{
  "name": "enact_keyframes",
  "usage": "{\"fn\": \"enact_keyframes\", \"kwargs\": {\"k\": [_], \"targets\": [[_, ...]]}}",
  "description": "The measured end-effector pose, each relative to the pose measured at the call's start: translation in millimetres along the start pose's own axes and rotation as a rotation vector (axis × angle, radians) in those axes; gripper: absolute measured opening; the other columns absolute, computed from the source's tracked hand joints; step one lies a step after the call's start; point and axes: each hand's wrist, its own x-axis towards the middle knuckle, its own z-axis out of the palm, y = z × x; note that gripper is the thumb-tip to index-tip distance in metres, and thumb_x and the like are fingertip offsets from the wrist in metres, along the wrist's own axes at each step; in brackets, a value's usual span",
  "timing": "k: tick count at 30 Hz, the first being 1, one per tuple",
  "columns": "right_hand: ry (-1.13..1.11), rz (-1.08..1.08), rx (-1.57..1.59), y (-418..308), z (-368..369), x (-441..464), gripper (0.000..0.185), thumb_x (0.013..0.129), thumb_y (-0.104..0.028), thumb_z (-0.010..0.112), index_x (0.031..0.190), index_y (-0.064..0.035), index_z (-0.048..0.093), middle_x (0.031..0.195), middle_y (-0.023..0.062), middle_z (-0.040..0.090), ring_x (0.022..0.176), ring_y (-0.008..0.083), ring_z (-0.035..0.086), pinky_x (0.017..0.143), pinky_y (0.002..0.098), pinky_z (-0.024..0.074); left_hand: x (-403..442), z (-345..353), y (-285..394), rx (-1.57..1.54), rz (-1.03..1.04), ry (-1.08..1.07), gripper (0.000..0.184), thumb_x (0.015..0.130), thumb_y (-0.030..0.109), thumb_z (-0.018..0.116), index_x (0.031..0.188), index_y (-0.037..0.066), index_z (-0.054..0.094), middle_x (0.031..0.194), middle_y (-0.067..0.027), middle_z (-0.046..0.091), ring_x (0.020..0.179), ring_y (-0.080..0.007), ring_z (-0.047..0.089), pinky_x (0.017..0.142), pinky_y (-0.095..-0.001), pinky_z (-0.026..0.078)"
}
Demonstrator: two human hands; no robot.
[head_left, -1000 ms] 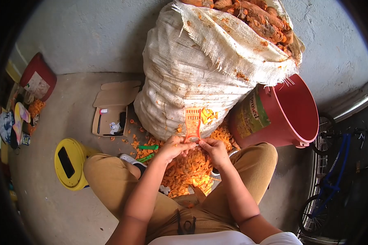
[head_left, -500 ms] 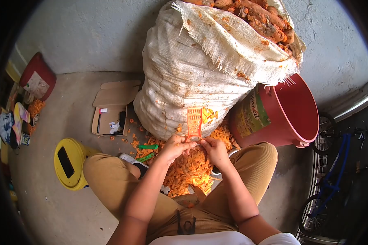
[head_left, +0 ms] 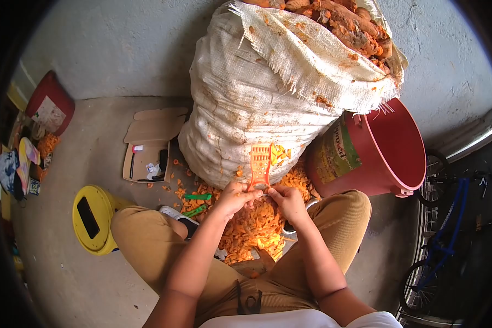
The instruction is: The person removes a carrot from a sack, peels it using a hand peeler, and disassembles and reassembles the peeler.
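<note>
An orange slotted tool [head_left: 261, 160], like a peeler or small grater, stands upright in front of the white woven sack [head_left: 246, 104]. My left hand [head_left: 235, 198] pinches its lower end from the left. From the right, my right hand [head_left: 287, 200] grips the same end between thumb and fingers. Below both hands lies a heap of orange peelings [head_left: 251, 235] between my legs. Two green-handled items [head_left: 198, 197] rest among peelings left of my left hand. Root vegetables [head_left: 347, 27] fill the open top of the sack.
A red bucket [head_left: 396, 147] leans right of the sack. At left are a yellow-lidded bucket [head_left: 95, 238] with a black phone on it, an open cardboard box [head_left: 127, 164] and another red container [head_left: 57, 104]. A blue bicycle [head_left: 448, 224] is at far right.
The orange tool has shifted slightly right and turned a little more upright since the earliest frame. Both hands keep their hold and have hardly moved.
</note>
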Motion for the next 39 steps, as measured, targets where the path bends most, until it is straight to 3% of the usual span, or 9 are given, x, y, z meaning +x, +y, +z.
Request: {"fn": "enact_keyframes", "kwargs": {"k": [4, 7, 19, 22, 25, 31, 34, 39], "targets": [[-0.034, 0.014, 0.058, 0.5, -2.6, 0.5, 0.024, 0.084, -0.018, 0.051, 0.085, 0.0040, 0.060, 0.063, 0.0054, 0.060, 0.053, 0.0077, 0.051, 0.052, 0.0220, 0.0411, -0.3, 0.0, 0.1, 0.019, 0.001, -0.002, 0.016, 0.077, 0.014, 0.061, 0.066, 0.004, 0.055, 0.054, 0.0021, 0.049, 0.047, -0.0038, 0.042, 0.046, -0.0187, 0.040], [-0.129, 0.113, 0.301, -8.1, -5.6, -1.8, 0.022, 0.085, -0.018, 0.049, 0.087, 0.0022, 0.058, 0.066, 0.0025, 0.056, 0.050, 0.0053, 0.045, 0.042, 0.0180, 0.0348, 0.6, -1.0, -2.4, 0.026, 0.000, 0.000, 0.015, 0.078, 0.014, 0.060, 0.067, 0.004, 0.057, 0.055, 0.0022, 0.049, 0.047, -0.0037, 0.042, 0.046, -0.0184, 0.040], [-0.197, 0.103, 0.354, 0.0, -9.8, 4.1, 0.023, 0.086, -0.020, 0.048, 0.084, 0.0015, 0.058, 0.068, 0.0031, 0.057, 0.054, 0.0066, 0.048, 0.049, 0.0170, 0.0393, -0.3, -2.3, -0.3, -0.011, -0.039, -0.021, 0.013, 0.078, 0.014, 0.059, 0.072, 0.003, 0.058, 0.056, 0.0024, 0.048, 0.048, -0.0037, 0.043, 0.048, -0.0192, 0.045], [-0.204, 0.055, 0.290, 2.4, -11.6, 5.2, 0.025, 0.086, -0.019, 0.048, 0.083, 0.0030, 0.060, 0.068, 0.0055, 0.060, 0.059, 0.0085, 0.053, 0.057, 0.0208, 0.0426, 0.3, -3.0, -0.7, -0.024, -0.043, -0.015, 0.013, 0.078, 0.014, 0.059, 0.072, 0.002, 0.058, 0.057, 0.0025, 0.048, 0.048, -0.0036, 0.043, 0.048, -0.0197, 0.046], [-0.162, 0.032, 0.243, 0.0, -8.8, 4.0, 0.026, 0.086, -0.019, 0.048, 0.082, 0.0036, 0.060, 0.067, 0.0056, 0.060, 0.058, 0.0086, 0.052, 0.057, 0.0213, 0.0429, 0.1, -1.7, -0.7, -0.037, -0.043, 0.001, 0.014, 0.078, 0.014, 0.059, 0.072, 0.002, 0.058, 0.056, 0.0024, 0.048, 0.047, -0.0036, 0.042, 0.048, -0.0201, 0.046], [-0.118, 0.031, 0.185, -4.8, -9.5, 2.0, 0.026, 0.086, -0.018, 0.048, 0.080, 0.0039, 0.059, 0.063, 0.0039, 0.058, 0.057, 0.0080, 0.051, 0.056, 0.0215, 0.0424, 2.0, -2.0, -2.2, -0.002, -0.048, 0.021, 0.015, 0.078, 0.015, 0.059, 0.074, 0.001, 0.058, 0.057, 0.0020, 0.048, 0.047, -0.0036, 0.042, 0.049, -0.0200, 0.046], [-0.123, 0.030, 0.058, -8.8, -11.1, 1.3, 0.024, 0.086, -0.020, 0.048, 0.078, -0.0001, 0.057, 0.064, 0.0009, 0.055, 0.054, 0.0062, 0.046, 0.048, 0.0196, 0.0376, 4.1, -3.3, -4.9, -0.003, -0.056, 0.017, 0.016, 0.078, 0.016, 0.059, 0.075, 0.000, 0.059, 0.057, 0.0017, 0.049, 0.047, -0.0034, 0.042, 0.049, -0.0201, 0.046], [-0.143, 0.019, 0.063, -4.2, -11.4, 3.3, 0.025, 0.086, -0.021, 0.048, 0.077, 0.0000, 0.058, 0.065, 0.0013, 0.056, 0.055, 0.0063, 0.047, 0.049, 0.0204, 0.0386, 3.7, -0.5, -7.0, -0.009, -0.016, 0.052, 0.018, 0.079, 0.017, 0.059, 0.076, -0.001, 0.059, 0.057, 0.0009, 0.050, 0.048, -0.0036, 0.043, 0.049, -0.0201, 0.046]]}}
